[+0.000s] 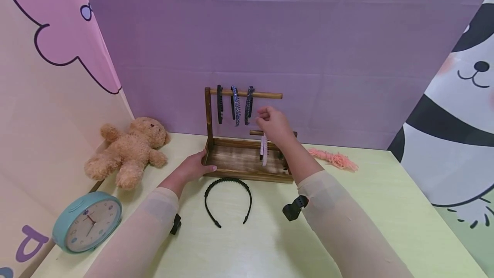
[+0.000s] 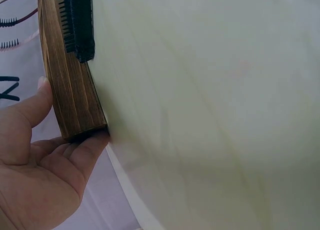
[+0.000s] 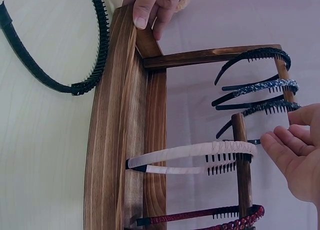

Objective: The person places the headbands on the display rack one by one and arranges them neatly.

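Note:
My left hand (image 1: 194, 165) grips the left end of a brown wooden headband rack (image 1: 247, 176), thumb over the tray's edge and fingers beneath in the left wrist view. My right hand (image 1: 273, 125), fingers loosely bent, is beside the upper bar (image 1: 270, 95); nothing shows in its grasp. Closest to its fingertips hangs a dark glittery headband (image 3: 272, 106); whether they touch it, I cannot tell. Left of that hang a blue glittery headband (image 1: 237, 106) and a black headband (image 1: 220, 104). From the lower bar (image 3: 242, 180) hang a pale pink headband (image 3: 190, 151) and a dark red headband (image 3: 195, 215).
On the table in front of the rack lies a black toothed headband (image 1: 227, 179). To the left are a brown teddy bear (image 1: 131, 151) and a teal clock (image 1: 86, 222). A bundle of peach yarn (image 1: 333, 158) lies at the right, near the purple backdrop (image 1: 347, 55).

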`<act>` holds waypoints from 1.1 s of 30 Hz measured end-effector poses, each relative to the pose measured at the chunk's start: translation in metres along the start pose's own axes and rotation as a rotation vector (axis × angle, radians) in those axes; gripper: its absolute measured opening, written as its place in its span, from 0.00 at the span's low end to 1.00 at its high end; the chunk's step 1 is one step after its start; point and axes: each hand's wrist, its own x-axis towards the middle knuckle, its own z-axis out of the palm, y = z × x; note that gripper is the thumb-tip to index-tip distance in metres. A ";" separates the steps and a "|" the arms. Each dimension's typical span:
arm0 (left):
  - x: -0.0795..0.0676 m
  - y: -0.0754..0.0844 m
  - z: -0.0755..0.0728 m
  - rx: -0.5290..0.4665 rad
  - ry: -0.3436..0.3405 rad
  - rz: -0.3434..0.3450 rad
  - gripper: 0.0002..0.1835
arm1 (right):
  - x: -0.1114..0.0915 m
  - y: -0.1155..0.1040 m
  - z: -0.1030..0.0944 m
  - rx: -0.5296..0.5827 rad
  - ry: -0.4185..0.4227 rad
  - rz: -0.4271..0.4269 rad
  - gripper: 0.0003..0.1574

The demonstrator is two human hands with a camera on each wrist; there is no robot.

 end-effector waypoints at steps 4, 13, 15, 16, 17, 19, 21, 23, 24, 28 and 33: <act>0.000 -0.001 0.000 0.002 0.001 -0.002 0.46 | -0.001 0.000 -0.001 -0.005 0.005 0.010 0.24; -0.001 -0.001 -0.001 0.000 0.007 -0.007 0.46 | 0.006 -0.008 0.007 -0.005 -0.024 -0.016 0.32; -0.001 0.000 -0.001 0.002 0.008 -0.001 0.46 | 0.009 -0.009 0.009 0.013 -0.040 -0.010 0.34; -0.001 0.000 -0.001 0.002 0.007 0.002 0.46 | 0.011 -0.009 0.011 0.027 -0.046 -0.006 0.34; -0.001 0.000 -0.001 0.002 0.007 0.005 0.46 | 0.013 -0.009 0.012 0.042 -0.052 -0.004 0.34; -0.001 0.001 -0.001 0.003 0.005 0.007 0.46 | 0.016 -0.009 0.014 0.058 -0.053 -0.004 0.33; 0.000 0.001 0.000 0.004 0.003 0.005 0.46 | 0.018 -0.009 0.015 0.059 -0.040 -0.009 0.29; 0.001 0.000 0.000 0.003 0.004 -0.002 0.46 | 0.020 -0.009 0.016 0.073 -0.028 -0.015 0.24; 0.001 0.000 0.001 0.003 0.006 -0.005 0.46 | 0.021 -0.010 0.017 0.092 -0.022 -0.018 0.22; 0.002 0.000 0.001 0.003 0.009 -0.003 0.46 | 0.022 -0.012 0.018 0.218 -0.027 0.000 0.17; 0.002 0.000 0.001 0.009 0.011 -0.004 0.46 | 0.023 -0.012 0.017 0.347 -0.050 0.037 0.18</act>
